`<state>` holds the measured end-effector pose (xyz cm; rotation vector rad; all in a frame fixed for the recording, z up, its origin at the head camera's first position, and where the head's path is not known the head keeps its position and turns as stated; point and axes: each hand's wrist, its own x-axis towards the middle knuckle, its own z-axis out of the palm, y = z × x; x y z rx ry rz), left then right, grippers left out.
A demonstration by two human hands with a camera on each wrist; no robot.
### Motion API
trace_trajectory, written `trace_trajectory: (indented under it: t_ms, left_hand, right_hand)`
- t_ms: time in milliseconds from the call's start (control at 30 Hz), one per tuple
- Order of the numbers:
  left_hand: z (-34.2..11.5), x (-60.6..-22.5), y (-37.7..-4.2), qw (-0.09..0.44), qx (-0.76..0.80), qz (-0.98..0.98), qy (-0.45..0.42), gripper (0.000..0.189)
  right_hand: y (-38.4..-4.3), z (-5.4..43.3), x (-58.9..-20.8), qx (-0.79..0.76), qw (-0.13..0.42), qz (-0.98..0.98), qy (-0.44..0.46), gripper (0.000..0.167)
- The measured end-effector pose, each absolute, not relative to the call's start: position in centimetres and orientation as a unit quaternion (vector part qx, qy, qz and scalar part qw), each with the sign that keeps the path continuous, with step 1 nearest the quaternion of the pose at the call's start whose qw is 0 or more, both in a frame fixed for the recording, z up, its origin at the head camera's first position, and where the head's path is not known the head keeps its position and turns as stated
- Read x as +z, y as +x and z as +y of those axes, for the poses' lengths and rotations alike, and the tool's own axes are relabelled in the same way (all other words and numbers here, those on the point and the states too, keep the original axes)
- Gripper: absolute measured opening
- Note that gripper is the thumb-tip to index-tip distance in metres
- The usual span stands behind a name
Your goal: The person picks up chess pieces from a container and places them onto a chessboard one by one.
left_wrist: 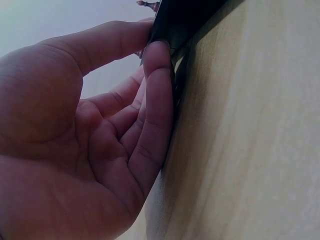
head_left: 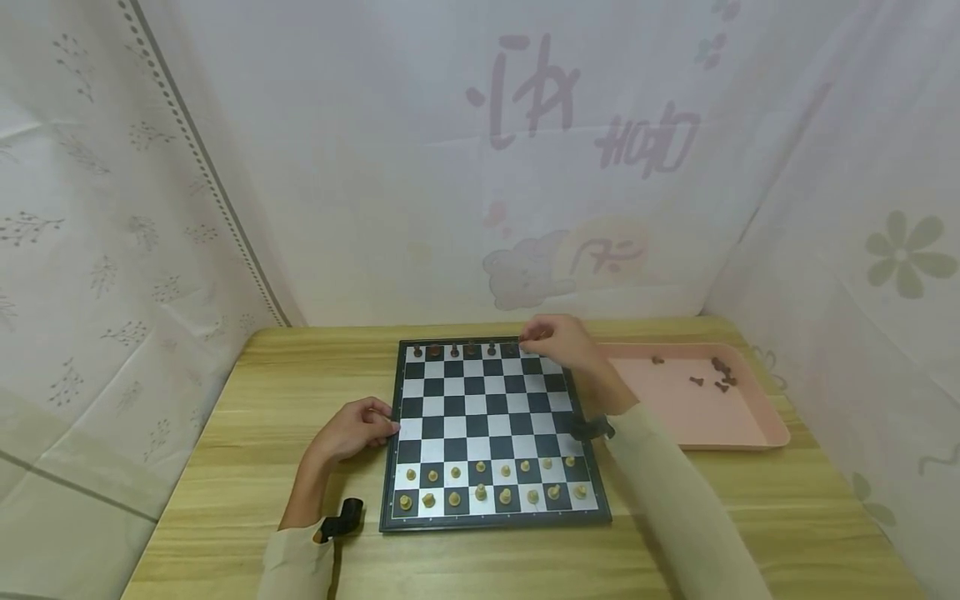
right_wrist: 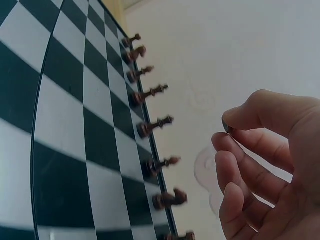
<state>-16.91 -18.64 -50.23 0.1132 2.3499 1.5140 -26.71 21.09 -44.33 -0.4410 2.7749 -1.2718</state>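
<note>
A black-and-white chessboard (head_left: pixel 480 408) lies on the table, cream chess pieces (head_left: pixel 480 492) in two rows along its near side. Brown chess pieces (right_wrist: pixel 150 93) stand along the far row. At the board's left edge, my left hand (head_left: pixel 358 427) pinches the rim between thumb and fingers; the left wrist view shows the thumb (left_wrist: pixel 110 44) over it. Over the far right corner, my right hand (head_left: pixel 558 340) pinches a small dark chess piece (right_wrist: pixel 227 124) between thumb and index finger. Most of that piece is hidden by the fingers, so its kind cannot be told.
To the right of the board a pink tray (head_left: pixel 705 425) sits on the wooden table (head_left: pixel 300 367), with several brown chess pieces (head_left: pixel 722 367) lying in its far part. The right forearm crosses the tray's left side. Printed white cloth (head_left: pixel 375 167) hangs behind and at both sides.
</note>
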Motion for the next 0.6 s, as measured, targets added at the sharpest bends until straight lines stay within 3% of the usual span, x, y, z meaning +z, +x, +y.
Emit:
trace_trajectory:
  t_ms: [600]
  left_hand:
    - [-18.6, -50.4, -17.1, 0.172, 0.533, 0.827, 0.04, 0.025]
  right_hand:
    - [-27.7, 14.4, -45.1, -0.395, 0.041, 0.893, -0.211, 0.01]
